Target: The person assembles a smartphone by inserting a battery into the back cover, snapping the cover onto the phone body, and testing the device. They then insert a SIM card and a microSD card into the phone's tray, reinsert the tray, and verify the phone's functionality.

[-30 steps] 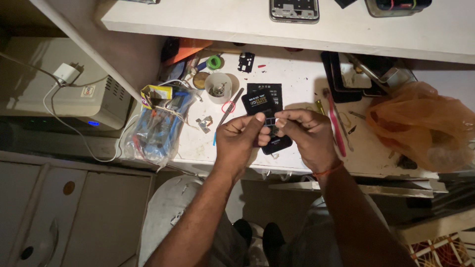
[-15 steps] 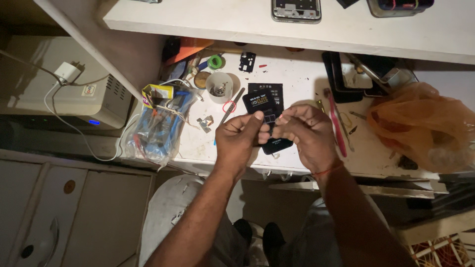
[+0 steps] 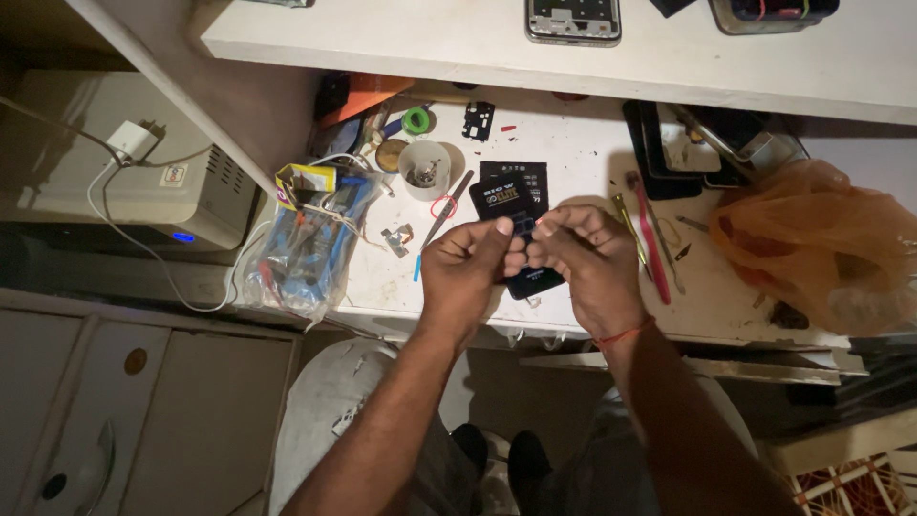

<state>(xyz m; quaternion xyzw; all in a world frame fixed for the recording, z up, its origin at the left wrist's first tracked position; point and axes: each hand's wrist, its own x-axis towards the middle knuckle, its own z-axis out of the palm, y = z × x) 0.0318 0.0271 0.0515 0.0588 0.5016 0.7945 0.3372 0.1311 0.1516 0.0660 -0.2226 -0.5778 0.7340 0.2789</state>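
Both my hands meet over the front of a white workbench (image 3: 573,153). My left hand (image 3: 468,272) and my right hand (image 3: 583,258) pinch a small dark part (image 3: 522,226) between their fingertips, held above a black phone (image 3: 535,279) that lies flat on the bench. A second black rectangular piece (image 3: 514,182) with printing lies just behind the phone. My right wrist wears a thin orange thread.
A white cup of small parts (image 3: 423,170), tweezers (image 3: 444,212), a red-handled tool (image 3: 650,239), a clear bag of cables (image 3: 306,244), an orange plastic bag (image 3: 812,244). A shelf above holds a phone frame (image 3: 573,19). A white box with a charger (image 3: 143,172) stands at left.
My hands have stayed together over the phone; the fingers shifted slightly around the small dark part. The camera view drifted a little.
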